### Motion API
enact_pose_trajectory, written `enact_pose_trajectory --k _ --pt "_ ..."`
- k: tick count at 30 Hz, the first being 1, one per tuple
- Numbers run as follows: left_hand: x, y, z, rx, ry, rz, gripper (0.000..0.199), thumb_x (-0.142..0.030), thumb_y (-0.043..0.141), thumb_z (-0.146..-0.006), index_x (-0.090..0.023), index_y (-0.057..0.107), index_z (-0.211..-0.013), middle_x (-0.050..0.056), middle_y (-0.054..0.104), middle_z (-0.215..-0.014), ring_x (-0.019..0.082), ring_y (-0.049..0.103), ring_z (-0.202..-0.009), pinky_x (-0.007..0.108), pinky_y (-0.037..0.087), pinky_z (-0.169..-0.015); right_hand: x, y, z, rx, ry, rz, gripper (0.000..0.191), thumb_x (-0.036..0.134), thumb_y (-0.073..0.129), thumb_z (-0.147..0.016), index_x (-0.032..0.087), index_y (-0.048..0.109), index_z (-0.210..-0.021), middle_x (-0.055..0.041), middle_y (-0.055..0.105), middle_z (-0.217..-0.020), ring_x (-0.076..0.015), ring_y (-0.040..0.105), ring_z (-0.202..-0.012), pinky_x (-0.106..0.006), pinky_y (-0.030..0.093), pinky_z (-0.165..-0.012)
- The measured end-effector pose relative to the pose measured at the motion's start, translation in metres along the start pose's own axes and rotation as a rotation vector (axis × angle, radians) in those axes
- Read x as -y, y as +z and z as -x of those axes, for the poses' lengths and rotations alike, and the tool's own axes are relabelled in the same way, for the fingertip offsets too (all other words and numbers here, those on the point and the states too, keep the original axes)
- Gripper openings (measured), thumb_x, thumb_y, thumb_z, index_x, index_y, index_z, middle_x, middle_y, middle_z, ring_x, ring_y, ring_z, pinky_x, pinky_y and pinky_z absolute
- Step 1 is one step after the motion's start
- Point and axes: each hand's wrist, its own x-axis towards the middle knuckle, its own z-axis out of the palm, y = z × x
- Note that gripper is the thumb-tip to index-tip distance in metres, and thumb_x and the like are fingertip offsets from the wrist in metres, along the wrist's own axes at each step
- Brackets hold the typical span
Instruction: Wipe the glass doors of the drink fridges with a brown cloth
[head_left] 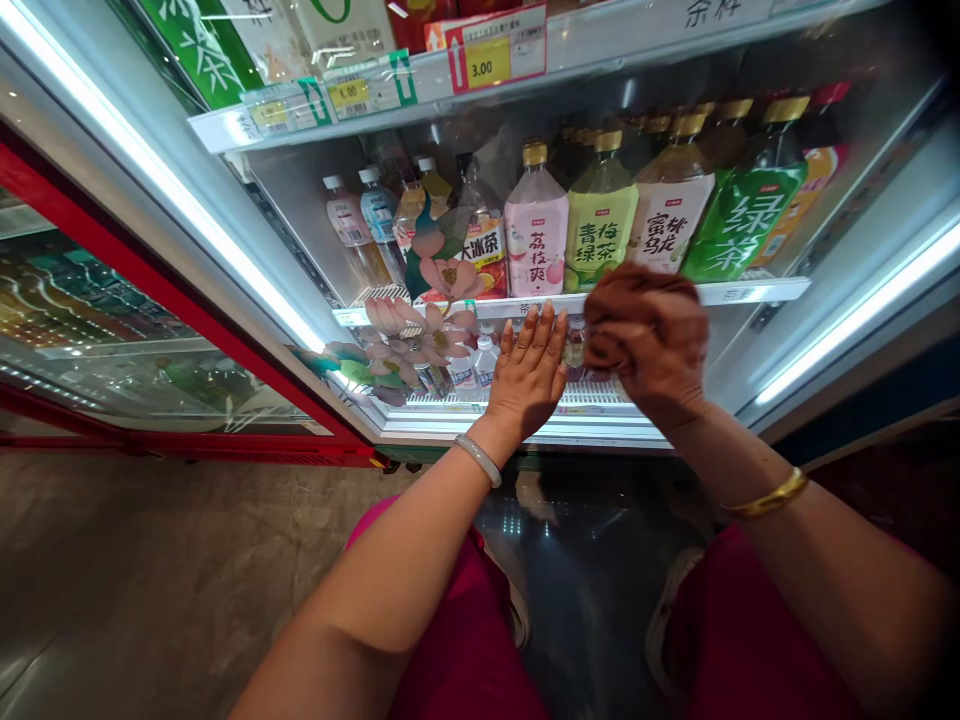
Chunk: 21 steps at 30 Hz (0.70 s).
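Observation:
A brown cloth is bunched up in my right hand, whose fingers close around it, slightly blurred. It covers part of the lower shelf edge behind it. My left hand lies flat with fingers stretched, seemingly against the glass front of a lit drinks cooler; it holds nothing. Left of that hand, pink flower decals show on the glass. Behind the glass stands a row of bottles, among them a pink-labelled bottle, a yellow-green bottle and a green bottle.
Above the bottles runs a shelf edge with price tags. Small bottles stand on the cooler's bottom rack. To the left is another cooler with a red frame. Below lies a grey floor, with my legs and shoes near the cooler's base.

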Motion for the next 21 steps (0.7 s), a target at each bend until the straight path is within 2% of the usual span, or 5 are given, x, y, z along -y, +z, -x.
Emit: enact_pose_trajectory --k 4,8,11,17,21 --pt "0.012 -0.009 0.005 -0.064 -0.061 -0.009 0.072 -0.024 0.036 -0.106 -0.014 0.006 -0.17 0.014 0.015 -0.177 0.023 -0.004 -0.164 0.053 0.0 -0.135 0.009 0.009 -0.006 -0.247 -0.129 0.109 0.026 0.035 0.067 -0.094 0.024 0.07 -0.117 -0.0115 0.066 -0.128 -0.0257 0.058 -0.123 -0.047 0.046 -0.109" --pt "0.027 -0.014 0.013 -0.036 -0.054 -0.019 0.076 -0.021 0.038 -0.104 -0.016 0.002 -0.17 0.014 0.013 -0.177 0.025 0.002 -0.165 0.055 0.002 -0.135 0.039 0.029 0.026 -0.057 -0.311 0.128 0.013 0.029 0.064 -0.096 0.034 0.075 -0.102 0.0003 0.074 -0.108 -0.0187 0.062 -0.107 -0.039 0.045 -0.102" --pt "0.03 -0.016 0.016 -0.012 -0.04 -0.035 0.077 -0.019 0.04 -0.102 -0.015 0.003 -0.17 0.015 0.015 -0.176 0.025 0.007 -0.165 0.054 0.003 -0.135 0.045 0.032 0.024 0.003 -0.381 0.116 0.011 0.029 0.066 -0.095 0.033 0.076 -0.098 -0.0001 0.075 -0.108 -0.0187 0.062 -0.107 -0.039 0.045 -0.102" --pt "0.035 -0.021 0.013 -0.075 -0.126 -0.058 0.076 -0.024 0.039 -0.105 -0.016 0.001 -0.17 0.012 0.01 -0.177 0.024 -0.004 -0.165 0.055 0.0 -0.135 0.027 0.021 -0.031 -0.302 -0.064 0.015 0.029 0.041 0.072 -0.091 0.024 0.072 -0.114 -0.0126 0.065 -0.128 -0.0287 0.055 -0.125 -0.051 0.045 -0.108" --pt "0.048 -0.022 0.017 -0.084 -0.146 -0.038 0.079 -0.02 0.04 -0.103 -0.017 -0.002 -0.17 0.013 0.008 -0.177 0.026 -0.003 -0.164 0.057 0.001 -0.135 0.053 0.04 0.002 0.0 -0.189 -0.006 0.015 0.033 0.063 -0.096 0.03 0.076 -0.104 -0.0062 0.071 -0.115 -0.0239 0.06 -0.113 -0.047 0.046 -0.104"
